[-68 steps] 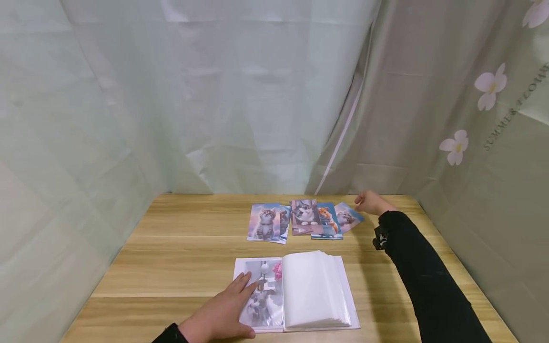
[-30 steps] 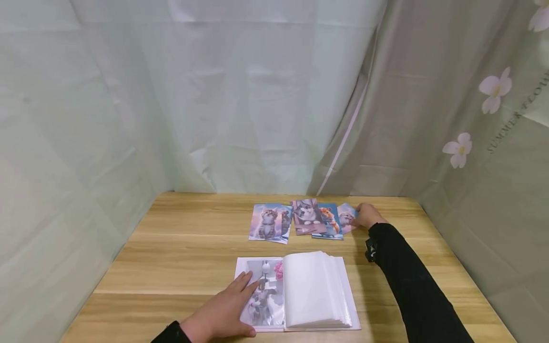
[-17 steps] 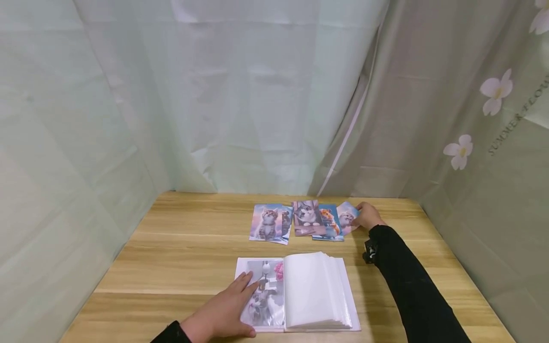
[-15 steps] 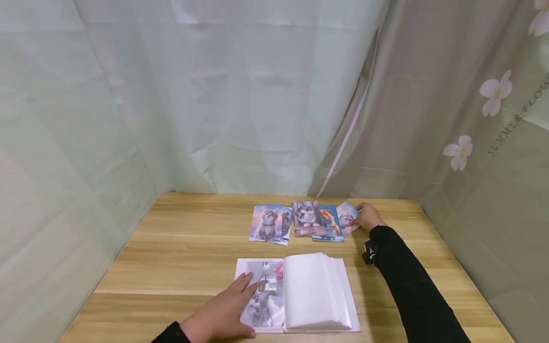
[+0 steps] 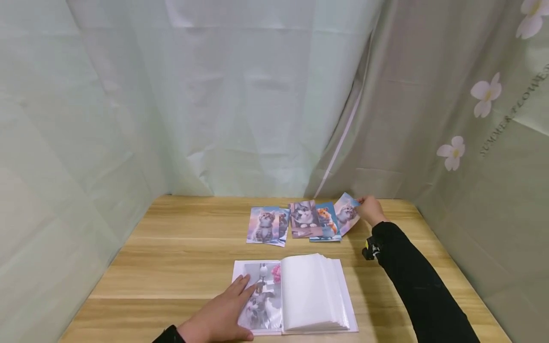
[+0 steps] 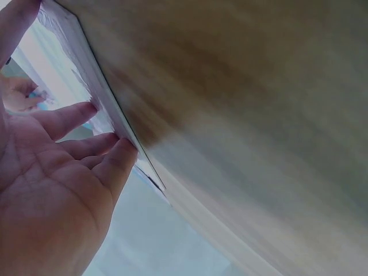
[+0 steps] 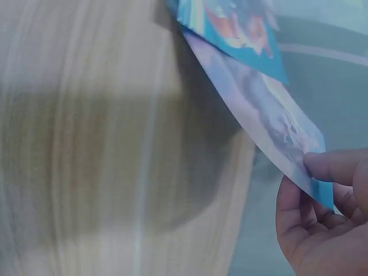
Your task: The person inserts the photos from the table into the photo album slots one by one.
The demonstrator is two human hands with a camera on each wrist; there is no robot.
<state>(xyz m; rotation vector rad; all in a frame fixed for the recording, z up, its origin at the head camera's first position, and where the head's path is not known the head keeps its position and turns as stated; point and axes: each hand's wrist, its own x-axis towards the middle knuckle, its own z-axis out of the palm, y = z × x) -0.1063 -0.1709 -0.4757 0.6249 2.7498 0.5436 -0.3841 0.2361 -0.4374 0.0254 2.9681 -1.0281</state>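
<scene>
My right hand (image 5: 371,210) pinches the right corner of a kitten picture card (image 5: 346,214) between thumb and fingers. In the right wrist view that card (image 7: 259,109) is lifted off the table at the held end, and its other end lies under a card with an orange animal (image 7: 236,29). My left hand (image 5: 223,309) rests with straight fingers on the left page of an open photo album (image 5: 315,293). A grey cat picture (image 5: 263,305) fills that page. In the left wrist view my left hand's fingertips (image 6: 127,150) touch the album's edge.
Left of the held card lie the orange animal card (image 5: 327,220), a grey-and-white cat card (image 5: 304,216), and a kitten card (image 5: 262,224) overlapping another. They are on the wooden table (image 5: 180,267). Pale curtains (image 5: 257,105) hang behind and at both sides.
My right hand has come in to the right-hand kitten card, taken its corner and raised it off the table. The left hand and album have stayed in place.
</scene>
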